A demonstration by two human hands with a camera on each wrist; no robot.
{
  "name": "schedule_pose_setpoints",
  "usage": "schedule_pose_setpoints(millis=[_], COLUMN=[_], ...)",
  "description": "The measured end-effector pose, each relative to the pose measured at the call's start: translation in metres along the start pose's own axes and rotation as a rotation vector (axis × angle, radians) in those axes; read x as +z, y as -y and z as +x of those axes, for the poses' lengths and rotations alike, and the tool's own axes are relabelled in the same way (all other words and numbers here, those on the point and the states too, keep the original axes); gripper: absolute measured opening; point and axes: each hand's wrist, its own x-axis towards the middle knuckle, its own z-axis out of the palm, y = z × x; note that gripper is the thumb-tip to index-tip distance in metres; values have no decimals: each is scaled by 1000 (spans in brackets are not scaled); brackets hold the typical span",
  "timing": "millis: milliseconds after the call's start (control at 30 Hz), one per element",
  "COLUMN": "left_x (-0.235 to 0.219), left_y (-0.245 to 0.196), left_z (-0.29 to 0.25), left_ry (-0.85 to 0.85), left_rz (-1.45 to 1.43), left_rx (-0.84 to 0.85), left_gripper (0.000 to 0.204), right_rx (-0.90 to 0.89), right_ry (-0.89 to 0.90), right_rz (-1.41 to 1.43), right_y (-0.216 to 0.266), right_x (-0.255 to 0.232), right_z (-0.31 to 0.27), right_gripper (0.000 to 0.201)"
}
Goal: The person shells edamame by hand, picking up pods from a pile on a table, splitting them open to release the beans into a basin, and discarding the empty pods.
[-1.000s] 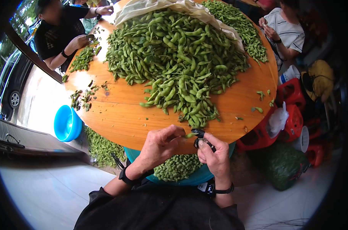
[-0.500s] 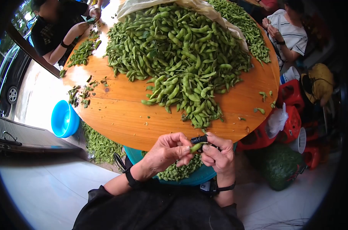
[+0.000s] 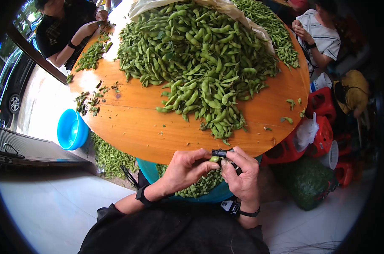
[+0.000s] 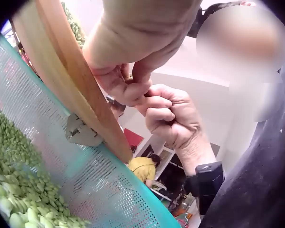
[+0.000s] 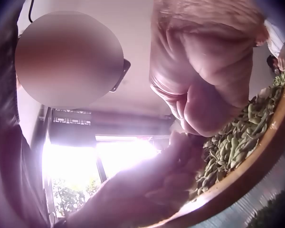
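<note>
A green soybean pod [image 3: 215, 159] is held between the two hands at the near edge of the wooden table [image 3: 132, 131]. My left hand [image 3: 184, 171] pinches its left end between thumb and forefinger. From the other side my right hand [image 3: 245, 177] grips the pod, thumb below and a forefinger wrapped in black tape above. Both wrist views show the fingertips meeting, with the pod mostly hidden there. Below the hands, a teal mesh basket [image 4: 99, 183] holds shelled green beans [image 3: 200, 188]. A large heap of pods [image 3: 192, 51] covers the middle of the table.
Leaf scraps [image 3: 88, 103] lie at the table's left. A blue basin [image 3: 72, 130] and more pods [image 3: 113, 154] are on the left floor. Red stools [image 3: 321, 139] and a dark green bag [image 3: 306, 182] stand at right. Two people sit across the table.
One second ago the hands were slightly higher and the pod stuck out between them. They have since closed in on it, and now less of the pod shows.
</note>
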Motion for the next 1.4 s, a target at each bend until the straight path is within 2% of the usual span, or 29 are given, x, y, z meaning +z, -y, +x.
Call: schedule_pose_setpoints(millis=[33, 67, 100, 167, 233, 300, 333, 400, 633, 700, 767, 867, 933, 967, 1033, 1133, 1233, 1267, 1300, 1367, 1400], left_x=[-2, -7, -10, -12, -12, -8, -7, -5, 4, 7, 6, 8, 8, 7, 5, 6, 13, 10, 7, -1, -7], left_y=[-3, -5, -7, -12, -6, 1, 0, -5, 0, -1, -1, 1, -3, -2, 2, 7, -5, 10, 9, 1, -14], left_z=[2, 3, 5, 7, 8, 9, 9, 11, 5, 4, 3, 1, 1, 2, 5, 5, 2, 1, 0, -4, -4], left_ry=[50, 121, 121, 194, 206, 181, 181, 181, 102, 56, 76, 92, 77, 77, 109, 71, 9, 100, 105, 408, 570], left_rz=[-119, -216, -217, -355, -347, -313, -314, -353, -147, 6, -9, -155, -466, -465, -739, -880, -822, -800, -797, -263, 70], left_rx=[-105, -132, -132, -277, -263, -230, -231, -225, -168, -39, -83, -138, -201, -200, -300, -300, -380, -306, -305, -191, -152], left_gripper=[23, 28, 28, 29, 29, 28, 28, 25, 19, 17, 14, 12, 11, 11, 17, 21, 23, 24, 24, 24, 25], right_rx=[-23, -1, -1, 268, 245, 169, 170, -305, -245, -268, -241, -273, -401, -402, -379, -374, -331, -309, -159, -10, -43], right_ry=[-15, 24, 24, 119, 137, 46, 46, -97, -151, -165, -156, -162, -243, -243, -210, -223, -216, -227, -188, -161, -49], right_rz=[-7, 44, 43, 497, 508, 309, 310, -466, -483, -434, -413, -449, -590, -590, -504, -468, -372, -335, -218, -72, -198], right_y=[-1, -3, -4, -7, -14, -17, -15, -5, -5, -10, -9, -4, -6, -6, -6, -9, -13, -14, -12, -9, -8], right_x=[-1, -3, -6, -10, -9, -5, -2, 6, 21, 16, 15, 24, 32, 32, 29, 28, 18, 13, 3, -31, -58], right_z=[-1, -1, 0, 2, 3, 1, 2, 5, -3, 0, -2, -6, -8, -7, -5, -3, -1, -2, -7, -25, -35], right_gripper=[10, 11, 11, 11, 12, 12, 12, 14, 17, 18, 19, 20, 20, 20, 20, 19, 16, 13, 10, 13, 15])
